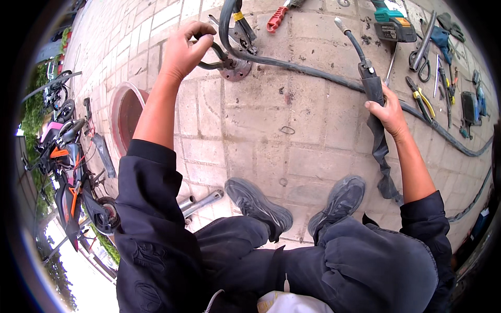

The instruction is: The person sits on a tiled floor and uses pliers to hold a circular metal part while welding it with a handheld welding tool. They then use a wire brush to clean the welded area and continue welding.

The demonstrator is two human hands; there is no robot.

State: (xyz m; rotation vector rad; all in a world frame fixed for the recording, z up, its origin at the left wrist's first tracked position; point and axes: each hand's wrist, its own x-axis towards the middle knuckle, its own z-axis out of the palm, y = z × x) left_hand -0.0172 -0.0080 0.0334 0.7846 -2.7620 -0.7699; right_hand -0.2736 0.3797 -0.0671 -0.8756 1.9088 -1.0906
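Note:
In my right hand (pixel 389 112) is a welding torch (pixel 371 83), its bent neck and nozzle pointing up and to the left. A wrinkled black sleeve hangs from its handle toward my forearm. At the upper left, the closed fingers of my left hand (pixel 183 51) hold a dark bent metal bar (pixel 211 65). That bar joins a rusty round flange (pixel 237 71) lying on the paving. Right behind the flange is a metal clamp (pixel 243 37) on a cable wrapped with yellow tape. My fingertips on the bar are partly hidden.
A thick black cable (pixel 313 72) crosses the paving to the right. A drill (pixel 394 26), scissors (pixel 420 60), pliers (pixel 420 98) and other tools lie at right. A red-handled tool (pixel 276 20) is at the top. At left are a reddish bowl (pixel 119 116) and motorcycles (pixel 68 193); a wrench (pixel 206 202) is by my shoe.

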